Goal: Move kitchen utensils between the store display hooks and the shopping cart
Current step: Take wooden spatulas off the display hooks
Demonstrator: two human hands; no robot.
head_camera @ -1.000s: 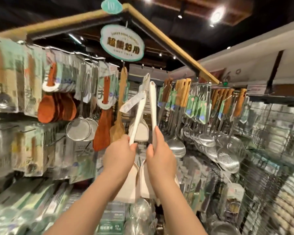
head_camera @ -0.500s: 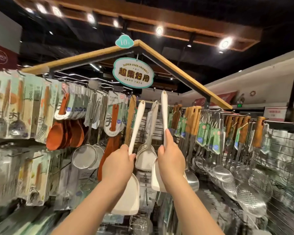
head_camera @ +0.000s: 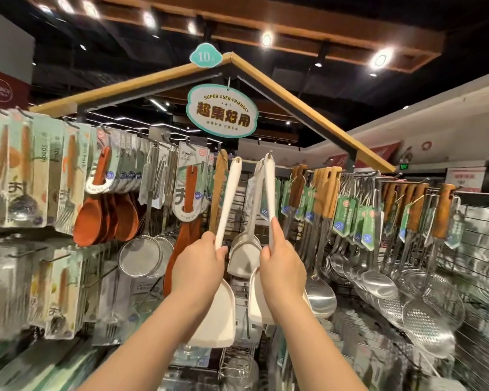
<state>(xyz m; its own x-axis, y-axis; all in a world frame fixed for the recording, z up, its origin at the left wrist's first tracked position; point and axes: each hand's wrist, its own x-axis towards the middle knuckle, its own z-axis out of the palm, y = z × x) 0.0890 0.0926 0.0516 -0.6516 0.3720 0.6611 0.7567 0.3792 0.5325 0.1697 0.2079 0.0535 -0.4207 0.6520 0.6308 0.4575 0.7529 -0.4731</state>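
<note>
I hold two white spatulas upright in front of the display rack. My left hand (head_camera: pixel 199 265) grips the handle of the left white spatula (head_camera: pixel 219 311), whose top end hangs free just left of the hook. My right hand (head_camera: pixel 280 263) grips the right white spatula (head_camera: pixel 270 190); its handle tip sits at the tip of a display hook (head_camera: pixel 270 153). A third pale spatula (head_camera: pixel 244 255) hangs on the rack between my hands. The shopping cart is not in view.
Orange spoons (head_camera: pixel 105 215) and mesh strainers (head_camera: pixel 140 258) hang to the left, with packaged cutlery (head_camera: pixel 20 170) further left. Wood-handled steel ladles and skimmers (head_camera: pixel 376 277) crowd the hooks to the right. A hanging sign (head_camera: pixel 222 110) sits overhead.
Both spatulas have risen and spread apart. The right one's handle tip has come up to the hook tip. The camera has tilted upward.
</note>
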